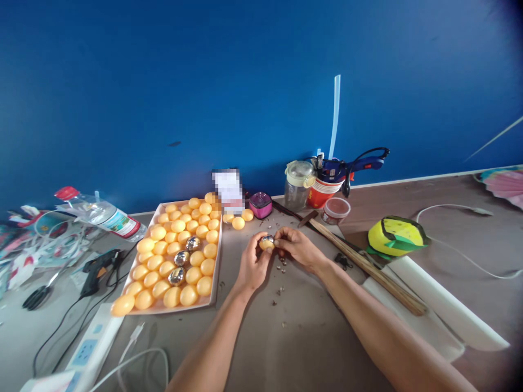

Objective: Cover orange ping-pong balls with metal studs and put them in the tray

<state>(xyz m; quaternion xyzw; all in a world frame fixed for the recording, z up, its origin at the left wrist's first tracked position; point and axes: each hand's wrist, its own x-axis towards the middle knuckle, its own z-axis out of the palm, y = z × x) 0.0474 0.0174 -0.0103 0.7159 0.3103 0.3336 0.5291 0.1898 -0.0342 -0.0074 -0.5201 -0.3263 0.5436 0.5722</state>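
A small orange ball (267, 244), like a table-tennis ball, has a shiny silver covering over its upper part. My left hand (254, 265) is closed round it from the left. The fingertips of my right hand (301, 248) are pinched together against the ball's right side; whatever they hold is too small to make out. Small silver bits (281, 269), possibly tacks, lie scattered on the table below my hands. To the left, a shallow white box (217, 272) holds many orange balls (188, 295) and several silver-covered ones (177, 276).
Behind my hands are loose orange balls (238, 222), a purple container (260, 206), a lidded jar (297, 190) and a red cup (322, 195) of tools. A wooden-handled hammer (368, 267) lies right. Left are a bottle (110, 219), glue gun (96, 272) and power strip (87, 348).
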